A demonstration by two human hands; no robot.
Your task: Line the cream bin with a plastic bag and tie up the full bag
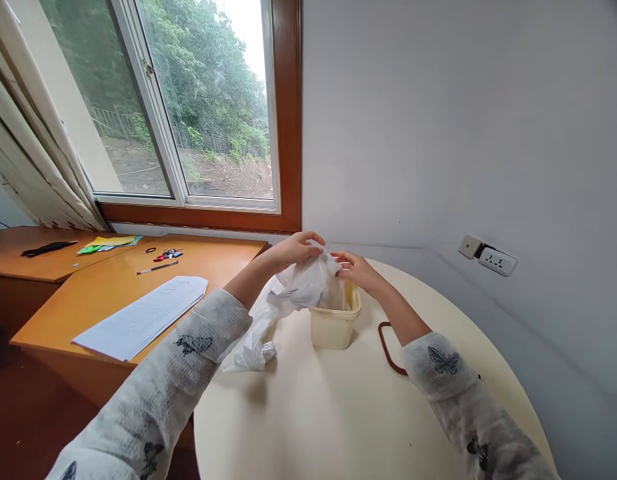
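Observation:
Over a small cream bin on the round table, my left hand is closed on a crumpled white plastic bag. My right hand pinches the bag's right side, with its fingers bent. Part of the bag hangs down at the bin's left and lies on the table in loose folds. Bag film covers much of the bin's opening, so the inside is mostly hidden. A brown rounded frame lies to the right of the bin, partly hidden by my right forearm.
The cream round table meets the wall at the back. On the wooden desk at left lie a stack of papers, a pen, keys and coloured papers. A wall socket is at right.

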